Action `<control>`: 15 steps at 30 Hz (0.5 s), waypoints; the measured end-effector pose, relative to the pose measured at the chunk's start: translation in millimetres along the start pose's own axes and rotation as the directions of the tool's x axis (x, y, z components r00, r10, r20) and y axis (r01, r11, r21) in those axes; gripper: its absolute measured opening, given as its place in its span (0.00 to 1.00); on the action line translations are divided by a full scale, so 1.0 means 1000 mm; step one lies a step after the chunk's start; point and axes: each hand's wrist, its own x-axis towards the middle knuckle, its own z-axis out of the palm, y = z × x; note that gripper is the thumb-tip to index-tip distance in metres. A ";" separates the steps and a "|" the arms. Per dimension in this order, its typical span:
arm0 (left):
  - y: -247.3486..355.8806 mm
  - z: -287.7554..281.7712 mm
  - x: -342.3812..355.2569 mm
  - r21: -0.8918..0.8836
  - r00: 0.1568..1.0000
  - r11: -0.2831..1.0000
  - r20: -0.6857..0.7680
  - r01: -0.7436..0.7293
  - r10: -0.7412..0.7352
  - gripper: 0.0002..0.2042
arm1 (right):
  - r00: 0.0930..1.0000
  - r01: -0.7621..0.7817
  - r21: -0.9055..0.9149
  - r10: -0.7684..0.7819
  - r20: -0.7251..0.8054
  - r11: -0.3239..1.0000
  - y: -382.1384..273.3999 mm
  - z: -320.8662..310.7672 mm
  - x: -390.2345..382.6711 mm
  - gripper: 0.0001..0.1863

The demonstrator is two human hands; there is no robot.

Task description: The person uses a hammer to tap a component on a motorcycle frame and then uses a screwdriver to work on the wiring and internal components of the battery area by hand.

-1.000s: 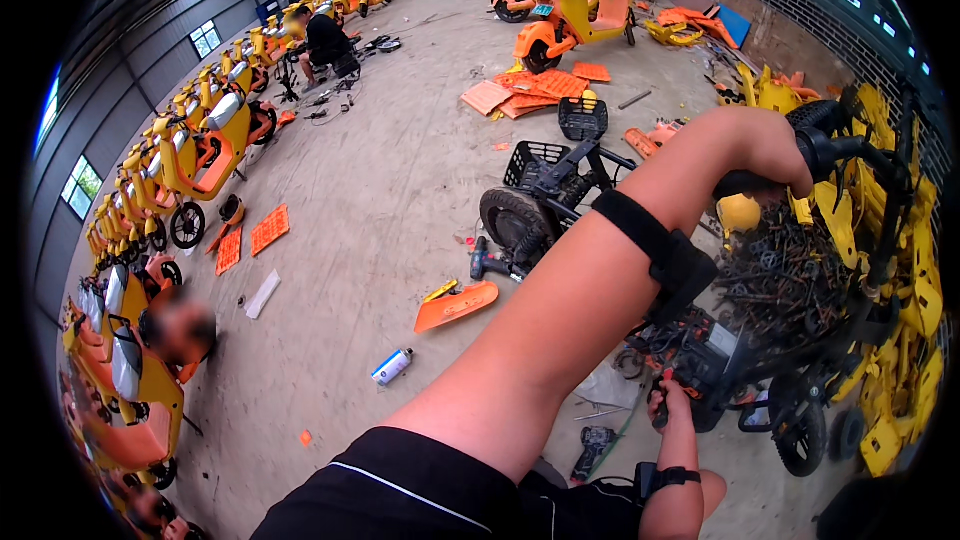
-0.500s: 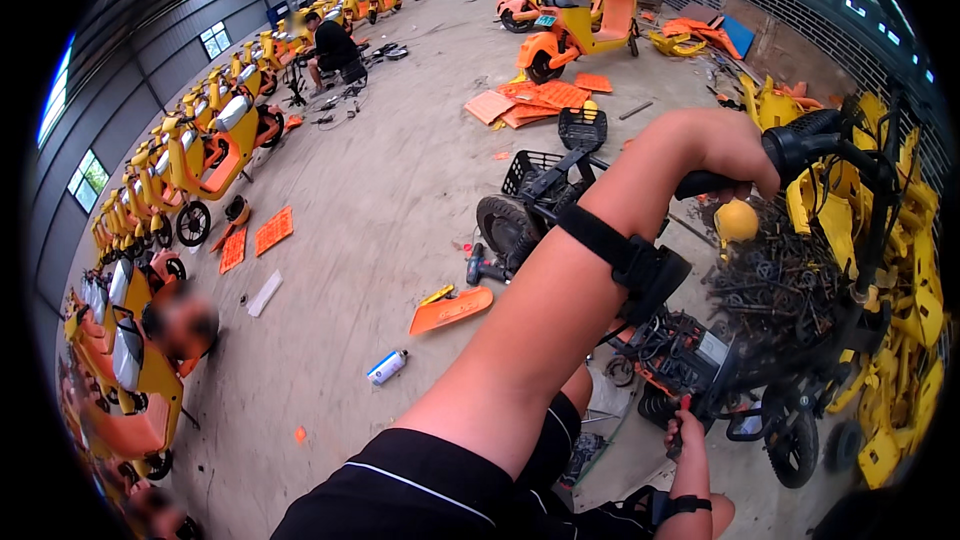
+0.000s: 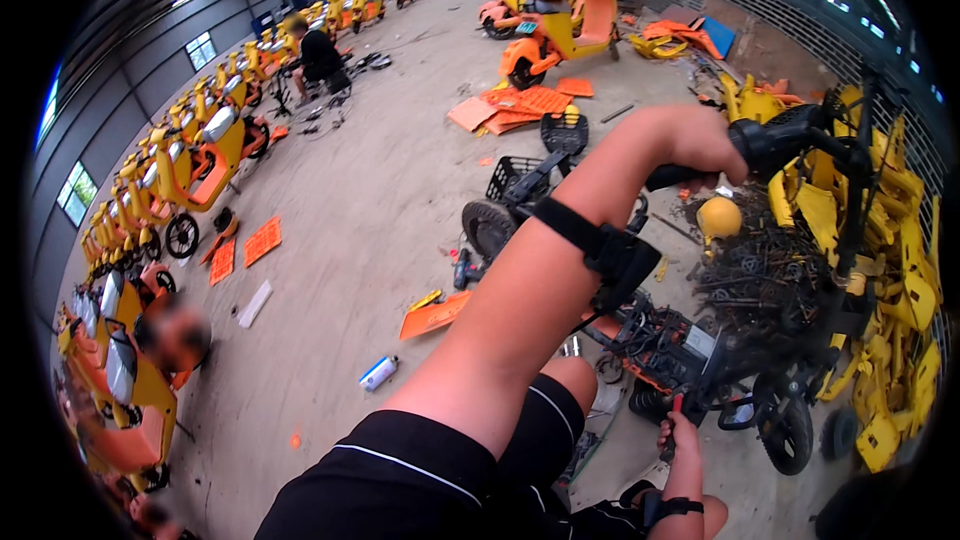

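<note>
My left hand [image 3: 700, 145] is wrapped round the black grip of a handlebar [image 3: 785, 140], its arm stretched across the middle of the view. The handlebar belongs to a stripped scooter frame [image 3: 690, 345] with bare wiring and dark parts showing. Lower right, my right hand [image 3: 682, 437] is closed round a tool with a red and black handle [image 3: 677, 405], perhaps a screwdriver, held against the low part of the frame. Its working tip is hidden. The scooter's front wheel [image 3: 785, 425] is to the right, its rear wheel [image 3: 490, 230] beyond my left forearm.
Dark metal parts [image 3: 765, 275] lie heaped beyond the frame, with yellow body panels [image 3: 900, 310] at the right. A spray can [image 3: 379, 373], an orange panel [image 3: 436, 315] and a power drill [image 3: 466, 268] lie on the floor. Yellow scooters [image 3: 190, 165] line the left; a person [image 3: 320, 55] sits there.
The view has shifted slightly, so most of the scene sits a little further left. My left hand still grips the handlebar, and my right hand still holds the red and black tool.
</note>
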 end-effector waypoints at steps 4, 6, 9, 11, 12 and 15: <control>0.001 -0.002 -0.002 -0.027 1.000 1.000 0.022 0.011 -0.010 0.14 | 0.999 -0.023 -0.023 0.022 -0.028 0.999 0.006 0.002 -0.019 0.11; 0.001 0.001 0.001 0.009 1.000 1.000 0.018 0.017 -0.017 0.14 | 0.999 -0.013 0.027 0.015 -0.047 1.000 0.010 -0.002 -0.018 0.10; 0.001 0.002 0.008 0.008 1.000 1.000 0.031 -0.006 0.006 0.15 | 0.996 0.027 0.123 -0.015 -0.093 0.992 0.013 -0.001 -0.006 0.10; 0.000 -0.002 0.005 -0.014 0.999 1.000 0.046 -0.006 0.006 0.15 | 0.995 0.029 0.148 -0.013 -0.103 0.989 0.011 0.018 -0.003 0.10; 0.000 -0.004 0.004 -0.025 0.999 1.000 0.052 -0.006 0.008 0.15 | 0.994 0.054 0.131 -0.041 -0.104 0.990 0.008 0.026 -0.002 0.10; -0.007 -0.003 0.012 -0.026 0.998 1.000 0.059 -0.006 0.008 0.15 | 0.991 0.107 0.162 -0.091 -0.103 0.981 0.008 0.057 -0.004 0.09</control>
